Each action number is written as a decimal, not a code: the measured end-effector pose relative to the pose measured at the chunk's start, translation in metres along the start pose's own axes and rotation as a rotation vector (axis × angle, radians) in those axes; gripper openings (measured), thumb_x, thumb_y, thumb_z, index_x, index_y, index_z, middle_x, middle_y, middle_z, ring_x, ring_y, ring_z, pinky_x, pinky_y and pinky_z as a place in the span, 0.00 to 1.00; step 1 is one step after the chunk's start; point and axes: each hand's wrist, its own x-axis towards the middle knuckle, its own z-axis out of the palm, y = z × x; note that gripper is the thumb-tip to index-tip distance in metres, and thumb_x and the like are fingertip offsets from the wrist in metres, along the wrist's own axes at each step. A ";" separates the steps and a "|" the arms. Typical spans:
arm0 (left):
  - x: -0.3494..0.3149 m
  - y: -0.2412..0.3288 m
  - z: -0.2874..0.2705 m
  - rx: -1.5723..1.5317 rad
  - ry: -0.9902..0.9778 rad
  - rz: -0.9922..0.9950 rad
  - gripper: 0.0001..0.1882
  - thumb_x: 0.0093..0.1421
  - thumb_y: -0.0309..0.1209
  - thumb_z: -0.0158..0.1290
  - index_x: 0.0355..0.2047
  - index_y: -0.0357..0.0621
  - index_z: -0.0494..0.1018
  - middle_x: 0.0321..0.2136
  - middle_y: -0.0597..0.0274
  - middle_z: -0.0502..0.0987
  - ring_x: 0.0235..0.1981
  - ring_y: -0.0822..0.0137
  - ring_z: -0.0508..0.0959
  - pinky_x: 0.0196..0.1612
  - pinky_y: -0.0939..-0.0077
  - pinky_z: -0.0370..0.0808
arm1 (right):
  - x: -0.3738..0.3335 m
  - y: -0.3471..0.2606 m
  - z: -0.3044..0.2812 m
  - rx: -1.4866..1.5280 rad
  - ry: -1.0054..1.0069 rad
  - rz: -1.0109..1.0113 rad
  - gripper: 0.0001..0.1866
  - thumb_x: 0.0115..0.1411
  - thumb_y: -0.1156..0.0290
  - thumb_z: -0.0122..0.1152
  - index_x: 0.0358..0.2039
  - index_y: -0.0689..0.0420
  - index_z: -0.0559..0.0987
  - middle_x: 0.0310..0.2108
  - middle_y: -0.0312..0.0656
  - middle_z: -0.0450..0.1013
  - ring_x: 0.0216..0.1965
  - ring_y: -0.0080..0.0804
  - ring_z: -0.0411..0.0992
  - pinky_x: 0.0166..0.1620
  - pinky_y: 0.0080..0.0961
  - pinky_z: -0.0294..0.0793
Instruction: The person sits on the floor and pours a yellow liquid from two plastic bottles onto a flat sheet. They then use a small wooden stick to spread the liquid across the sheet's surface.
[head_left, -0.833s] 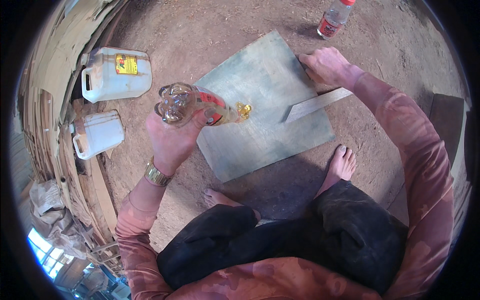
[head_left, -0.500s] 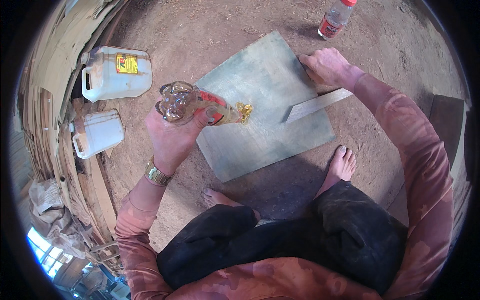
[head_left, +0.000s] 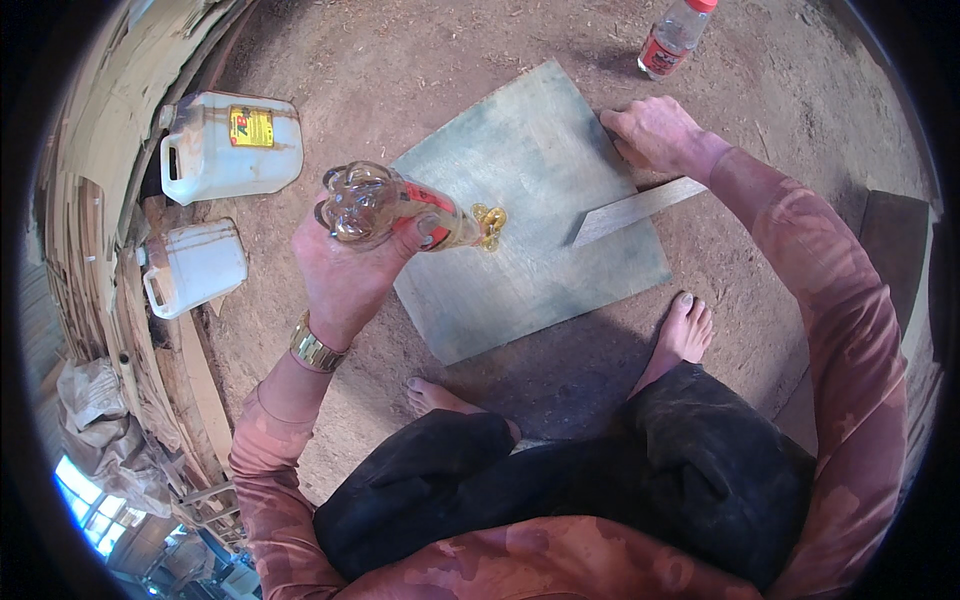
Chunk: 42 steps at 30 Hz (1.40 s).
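We're in a long-slv. reddish-pink shirt (head_left: pixel 560 560) w/ darker blotchy patches, fabric creased along the sleeves (head_left: pixel 850 310); loose, dusty blk. cloth trousers (head_left: pixel 720 460); gold-col. metal link-strap watch (head_left: pixel 315 349), L wrist (head_left: pixel 335 318). Our feet (head_left: pixel 684 325) are bare.

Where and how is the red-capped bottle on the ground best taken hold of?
The clear red-capped bottle is probably best held around its red label, coming from the near side. It seems to stand upright on the ground, so its round body can be wrapped; the right grip is nearest, on that side.
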 end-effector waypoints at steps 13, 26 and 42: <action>0.002 0.006 -0.002 -0.028 -0.046 0.021 0.20 0.52 0.32 0.74 0.43 0.39 0.82 0.37 0.60 0.86 0.37 0.69 0.84 0.43 0.71 0.81 | 0.002 0.001 0.004 0.000 0.037 -0.035 0.10 0.60 0.69 0.62 0.41 0.58 0.80 0.28 0.52 0.81 0.34 0.53 0.82 0.37 0.48 0.83; 0.003 0.014 0.002 0.039 -0.079 0.035 0.15 0.54 0.35 0.72 0.40 0.46 0.84 0.34 0.63 0.86 0.34 0.67 0.85 0.40 0.72 0.81 | 0.001 -0.002 0.002 -0.006 0.031 -0.010 0.09 0.58 0.70 0.61 0.40 0.57 0.80 0.28 0.51 0.81 0.34 0.52 0.82 0.38 0.48 0.82; 0.003 0.013 0.001 -0.041 -0.077 0.000 0.16 0.56 0.27 0.72 0.43 0.36 0.82 0.37 0.59 0.86 0.38 0.71 0.84 0.44 0.72 0.81 | 0.002 -0.018 -0.005 0.055 0.089 -0.089 0.10 0.59 0.68 0.61 0.39 0.58 0.80 0.29 0.51 0.81 0.36 0.53 0.82 0.38 0.50 0.81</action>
